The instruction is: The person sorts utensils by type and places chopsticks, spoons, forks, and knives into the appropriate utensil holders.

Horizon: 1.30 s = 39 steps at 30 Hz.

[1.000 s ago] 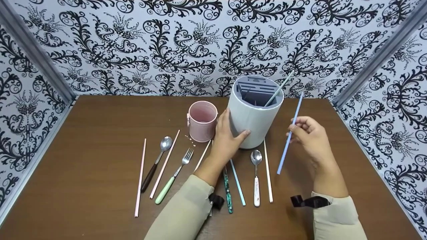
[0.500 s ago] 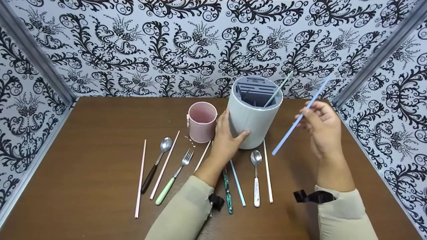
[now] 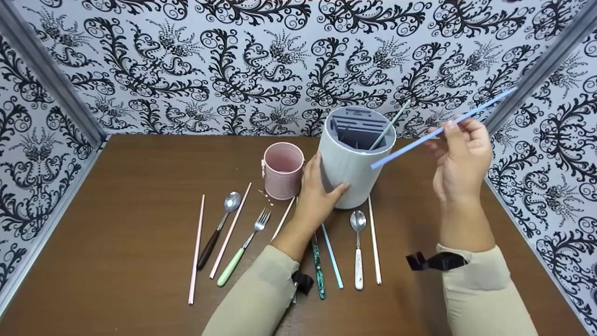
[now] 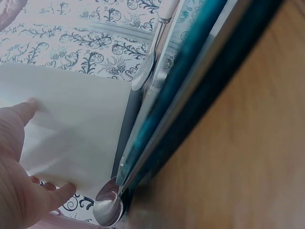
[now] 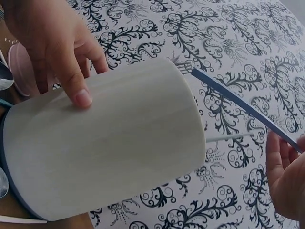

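Standing near holder [image 3: 357,179]: pink cup [image 3: 283,183], left hand [image 3: 317,192] between.

Left grip [image 3: 319,198]: bare.
Right grip [image 3: 461,161]: bare.
Left sleeve [image 3: 256,296]: plain beige cloth, long, close-fitting at the wrist.
Right sleeve [image 3: 482,294]: matching beige cloth, long, lightly creased.
Left strap [image 3: 303,283]: black, shiny, short visible part with a curled end.
Right strap [image 3: 447,261]: black, shiny, longer visible part, one end folded.

No labels, numbers or signs are legible.
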### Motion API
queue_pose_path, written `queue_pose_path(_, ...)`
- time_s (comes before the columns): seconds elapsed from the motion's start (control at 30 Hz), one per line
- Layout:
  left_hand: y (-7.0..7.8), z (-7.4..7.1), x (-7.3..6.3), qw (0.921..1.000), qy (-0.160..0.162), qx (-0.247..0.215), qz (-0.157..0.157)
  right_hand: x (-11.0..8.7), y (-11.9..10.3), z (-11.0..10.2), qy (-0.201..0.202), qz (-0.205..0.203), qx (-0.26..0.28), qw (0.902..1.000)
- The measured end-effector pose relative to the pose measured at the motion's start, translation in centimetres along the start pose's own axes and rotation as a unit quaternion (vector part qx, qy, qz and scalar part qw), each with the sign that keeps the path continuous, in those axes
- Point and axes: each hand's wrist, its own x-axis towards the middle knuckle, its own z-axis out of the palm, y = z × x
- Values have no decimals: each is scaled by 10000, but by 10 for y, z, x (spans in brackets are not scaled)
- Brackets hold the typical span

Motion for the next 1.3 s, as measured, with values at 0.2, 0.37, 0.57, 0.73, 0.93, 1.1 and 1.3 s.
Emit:
queue_pose_path(0.2, 1, 0, 0, 10000, -10, 18, -67, 10, 5, 12, 456, -598, 158, 9970)
queue_pose_path(0.37, 1, 0, 1, 9999, 2, 65, -100, 17, 14, 18, 408, -875, -19, 9953)
queue_pose_path(0.57, 3, 0, 2, 9999, 21, 86, -95, 19, 30, 20, 216, -1020, -447, 9936)
queue_pose_path(0.73, 3, 0, 2, 9999, 36, 87, -84, 17, 44, 17, 142, -1057, -962, 9896)
queue_pose_path(0.93, 3, 0, 0, 9998, 55, 165, -12, 11, 63, 12, -162, -1329, -1475, 9800)
queue_pose_path(1.1, 1, 1, 0, 9997, 49, 229, -10, 8, 72, 11, -326, -1199, -1588, 9795)
queue_pose_path(1.3, 0, 0, -1, 9997, 86, 213, 23, 7, 75, 10, -369, -992, -1762, 9787)
